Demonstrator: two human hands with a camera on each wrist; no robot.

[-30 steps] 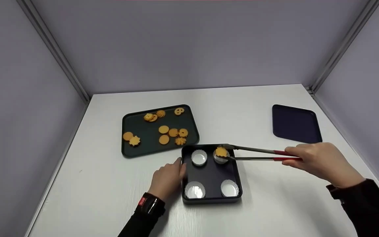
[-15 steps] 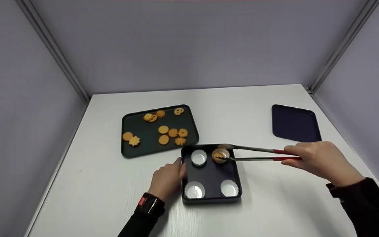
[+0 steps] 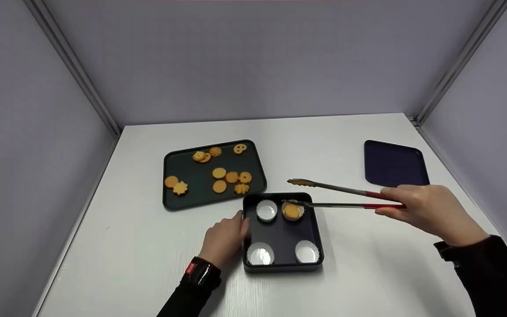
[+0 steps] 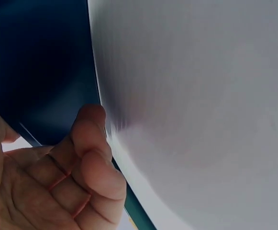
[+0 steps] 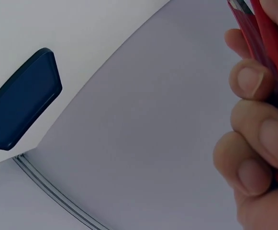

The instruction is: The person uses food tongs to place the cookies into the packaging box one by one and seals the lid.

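In the head view my left hand (image 3: 222, 240) grips the left wall of a square dark tin (image 3: 285, 237). The left wrist view has its curled fingers against the tin's blue outer side, with the thumb beyond the edge. My right hand (image 3: 427, 213) holds red-handled metal tongs (image 3: 337, 205), fingers wrapped round the handles in the right wrist view. The tong arms stand apart, one tip behind the tin's back rim and the other at a paper cup's rim. A round yellow biscuit (image 3: 292, 212) sits in that back right cup. The other white paper cups (image 3: 266, 211) hold nothing.
A dark green tray (image 3: 196, 176) with several biscuits (image 3: 219, 186), some round, some flower-shaped, one like a pretzel, lies behind and left of the tin. Farther right on the white table (image 3: 148, 255) is a dark blue tray (image 3: 395, 163). Grey panels (image 3: 253, 61) enclose the table.
The tongs have let go of the biscuit, which now lies in the back right cup. Their arms have spread and moved up and back. My left hand stays on the tin.
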